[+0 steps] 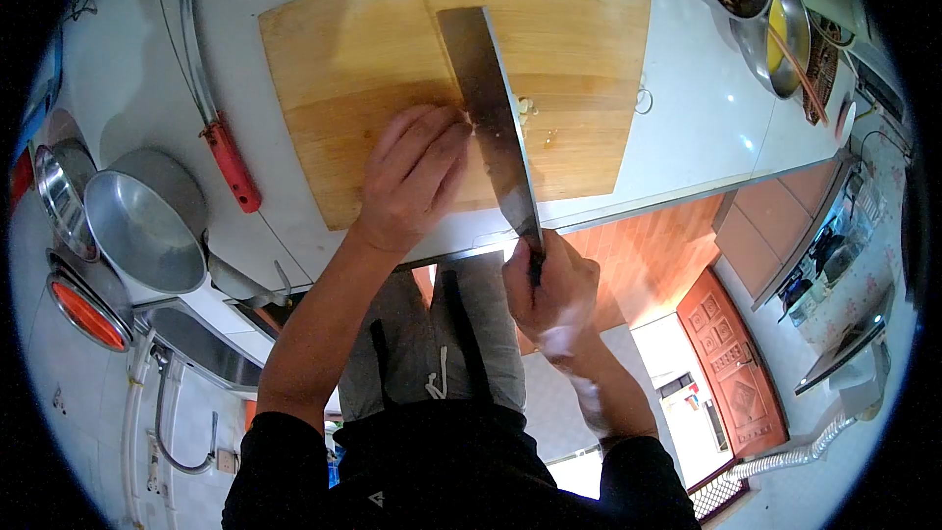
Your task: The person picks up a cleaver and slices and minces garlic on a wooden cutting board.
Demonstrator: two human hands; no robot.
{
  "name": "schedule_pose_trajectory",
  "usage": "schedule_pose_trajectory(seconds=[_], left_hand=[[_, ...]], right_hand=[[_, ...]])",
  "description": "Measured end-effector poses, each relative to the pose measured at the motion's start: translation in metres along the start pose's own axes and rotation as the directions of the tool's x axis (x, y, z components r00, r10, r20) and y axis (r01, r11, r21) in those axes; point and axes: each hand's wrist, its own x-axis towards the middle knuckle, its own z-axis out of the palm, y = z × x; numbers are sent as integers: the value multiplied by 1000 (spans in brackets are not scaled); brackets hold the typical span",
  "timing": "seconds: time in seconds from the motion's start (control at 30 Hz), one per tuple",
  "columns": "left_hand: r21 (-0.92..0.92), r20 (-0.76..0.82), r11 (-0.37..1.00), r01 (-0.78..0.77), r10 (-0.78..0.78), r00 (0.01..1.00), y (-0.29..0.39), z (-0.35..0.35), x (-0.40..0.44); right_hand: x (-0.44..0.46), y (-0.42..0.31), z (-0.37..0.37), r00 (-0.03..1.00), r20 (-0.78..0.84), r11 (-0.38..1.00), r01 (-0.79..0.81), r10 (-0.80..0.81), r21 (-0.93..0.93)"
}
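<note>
Centrally, head view: cleaver (493,108) over wooden cutting board (353,49), long axis running away from body, tip angled slightly left. Right hand (557,285) — fingers clamped round handle, blade extending forward from fist. Left hand (404,172) — fingers curled together, tips close against blade's left side; anything pinched beneath, cannot tell. Small pale chopped pieces (525,108) on board, just right of blade, across it from left fingertips; left hand nearer.
</note>
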Motion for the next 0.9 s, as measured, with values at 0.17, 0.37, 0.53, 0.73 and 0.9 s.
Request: schedule_pose_trajectory(seconds=[0.17,0.37,0.53,0.73,0.9], left_hand=[[22,4,1000,-12,12,1000,0,-1,0],[34,10,999,-25,25,1000,0,-1,-1],[73,69,996,-58,53,996,-1,-3,-4],[26,-13,1000,0,0,1000,-1,0,-3],[-14,26,1000,27,-27,999,-3,0,-5]], right_hand=[[-3,0,-1,996,50,997,-75,77,-32],[-1,1,7,993,80,994,-76,82,-73],[9,-1,13,997,41,995,-68,71,-69],[11,-2,6,998,-4,998,-56,56,-22],[2,-2,0,998,12,997,-65,65,-35]])
